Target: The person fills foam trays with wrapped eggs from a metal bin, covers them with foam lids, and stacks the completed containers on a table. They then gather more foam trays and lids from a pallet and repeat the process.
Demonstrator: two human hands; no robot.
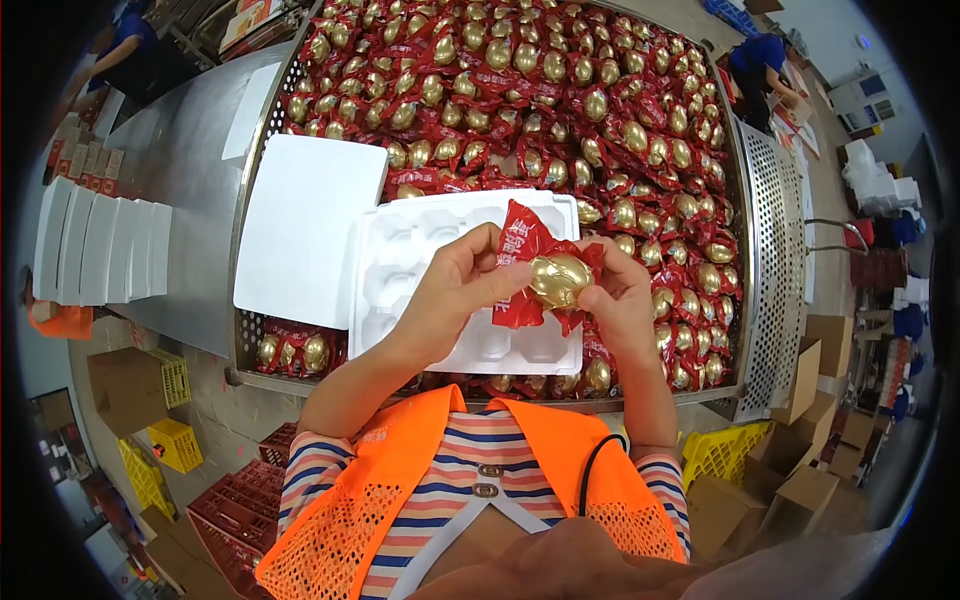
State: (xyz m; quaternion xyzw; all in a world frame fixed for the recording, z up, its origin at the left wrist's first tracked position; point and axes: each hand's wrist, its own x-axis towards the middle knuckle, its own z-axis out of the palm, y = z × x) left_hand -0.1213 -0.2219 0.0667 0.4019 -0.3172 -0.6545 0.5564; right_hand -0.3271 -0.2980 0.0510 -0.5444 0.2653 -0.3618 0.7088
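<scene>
My left hand point(465, 285) and my right hand point(622, 298) both hold one gold egg in a red and clear wrapper point(560, 279). The left fingers pinch the printed red side, and the right thumb and fingers press the other end. Under my hands lies a white foam tray point(385, 225) with round hollows; my forearm and hands hide part of it. A flat white foam lid point(305, 225) rests to its left, overlapping the tray's edge. Behind and around them a wide metal bin point(243, 300) is filled with many similar wrapped gold eggs point(525, 57).
White foam pieces point(100, 245) stand stacked on a metal table point(185, 190) at left. A perforated metal panel point(775, 260) lies right of the bin. Yellow crates point(175, 443), red crates point(235, 520) and cardboard boxes point(725, 515) sit on the floor. Other people point(760, 65) work farther off.
</scene>
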